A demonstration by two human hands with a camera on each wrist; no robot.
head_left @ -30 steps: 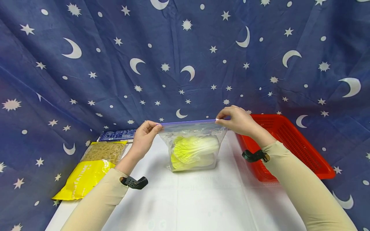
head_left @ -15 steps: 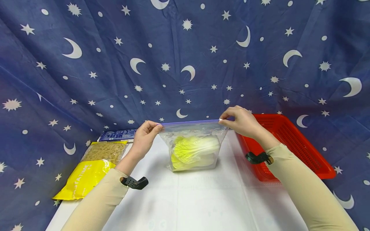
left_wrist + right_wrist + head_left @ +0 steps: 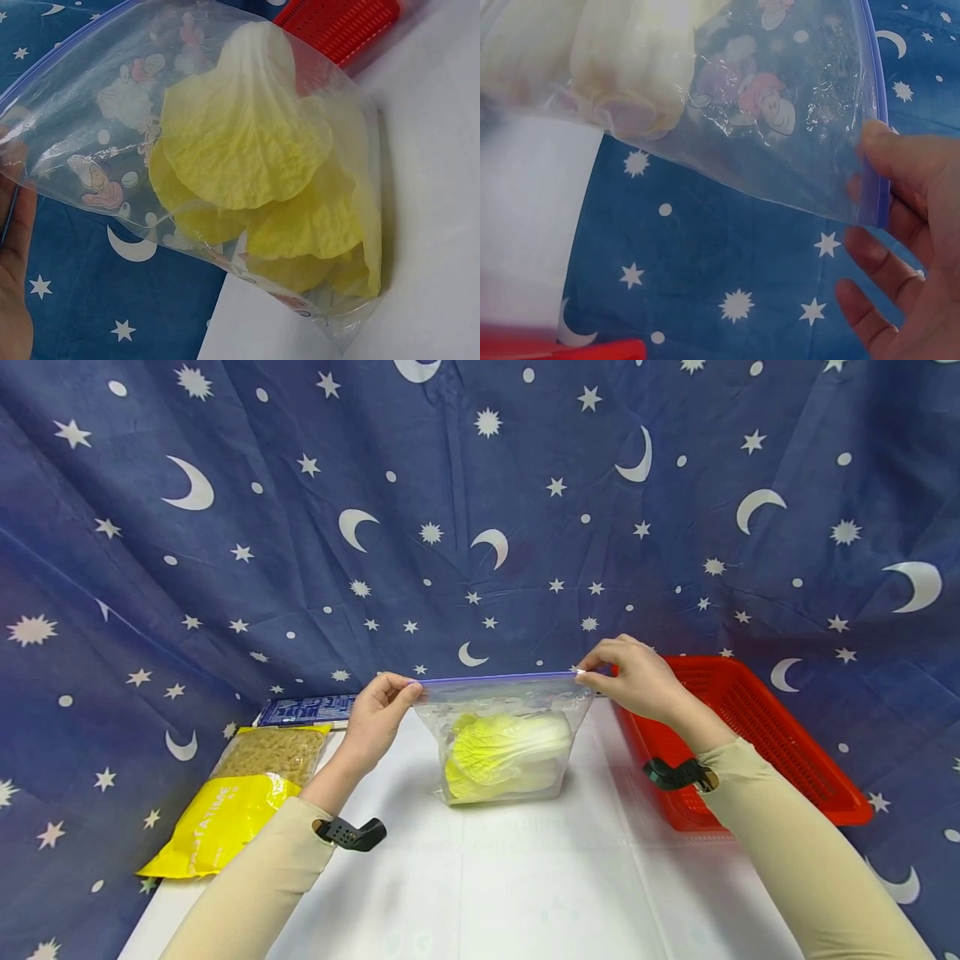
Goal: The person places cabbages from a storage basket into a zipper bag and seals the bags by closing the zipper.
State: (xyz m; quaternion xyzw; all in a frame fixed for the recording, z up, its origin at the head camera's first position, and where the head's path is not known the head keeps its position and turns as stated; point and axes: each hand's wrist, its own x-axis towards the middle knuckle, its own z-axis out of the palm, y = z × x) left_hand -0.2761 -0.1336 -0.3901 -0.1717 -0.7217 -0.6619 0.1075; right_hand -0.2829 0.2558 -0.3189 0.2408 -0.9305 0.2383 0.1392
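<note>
A clear zip-top bag with a purple zip strip stands upright on the table, its mouth edge stretched level between both hands. Inside it lie yellow-and-white napa cabbage leaves; the left wrist view shows the leafy tips, the right wrist view the pale cut stem ends. My left hand pinches the bag's top left corner between thumb and fingers. At the right end of the purple strip, the thumb and index finger of my right hand pinch the edge. Pink cartoon prints show on the bag.
To the right stands a red plastic basket. A yellow pasta bag lies on the left, with a flat blue-and-white package behind it. The white table ends at a blue star-and-moon curtain.
My right hand has slid a short way rightward along the purple strip to near the bag's right corner. The left hand and the cabbage have stayed in place.
</note>
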